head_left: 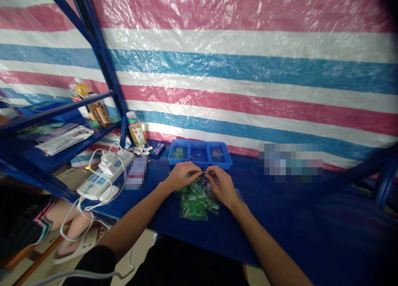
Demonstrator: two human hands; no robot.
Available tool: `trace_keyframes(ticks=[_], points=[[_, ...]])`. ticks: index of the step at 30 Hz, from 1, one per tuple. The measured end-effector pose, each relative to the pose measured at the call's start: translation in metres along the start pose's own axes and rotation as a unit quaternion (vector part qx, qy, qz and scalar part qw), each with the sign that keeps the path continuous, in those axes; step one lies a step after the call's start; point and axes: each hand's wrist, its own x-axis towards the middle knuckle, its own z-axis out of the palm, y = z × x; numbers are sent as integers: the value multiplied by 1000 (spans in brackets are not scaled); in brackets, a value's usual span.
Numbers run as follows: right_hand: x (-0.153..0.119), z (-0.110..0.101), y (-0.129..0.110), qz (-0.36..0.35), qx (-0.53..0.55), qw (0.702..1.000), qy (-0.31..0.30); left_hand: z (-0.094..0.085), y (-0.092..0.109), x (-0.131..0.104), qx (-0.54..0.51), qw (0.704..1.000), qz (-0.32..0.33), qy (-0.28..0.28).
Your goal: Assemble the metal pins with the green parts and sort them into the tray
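Both forearms bare, no sleeves or wristwear; left hand [181, 174], right hand [222, 185] ungloved (dark clothing below).

Bright, even light; glare on plastic sheet [248, 49]; corners dark, edges warped.

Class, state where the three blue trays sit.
In the head view, the blue trays stand side by side on the blue table, just beyond both hands.

— How are the 2 arms set?
— Both forearms bare, converging forward. Left hand [182, 174] and right hand [221, 184] curl knuckles-up, fingertips nearly meeting, pinching something small between them.
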Motion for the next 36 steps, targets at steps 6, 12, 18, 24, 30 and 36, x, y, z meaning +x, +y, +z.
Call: trace_keyframes(ticks=[6, 12, 18, 24, 30, 36], points=[[2, -1, -3, -13, -25, 1000, 3, 0, 2, 1, -4, 1000, 6, 0], [1, -3, -1, 13, -16, 1000, 21, -1, 3, 1, -2, 1000, 1, 1], [1, -4, -5, -21, -3, 1000, -1, -2, 2, 1, 4, 1000, -1, 4], [3, -4, -5, -27, -21, 999, 5, -1, 2, 1, 8, 1000, 1, 2], [3, -3, -2, -7, -36, 999, 13, -2, 4, 2, 6, 1000, 4, 1], [3, -3, 0, 4, -63, 998, 20, -3, 4, 2, 1, 1000, -5, 3]])
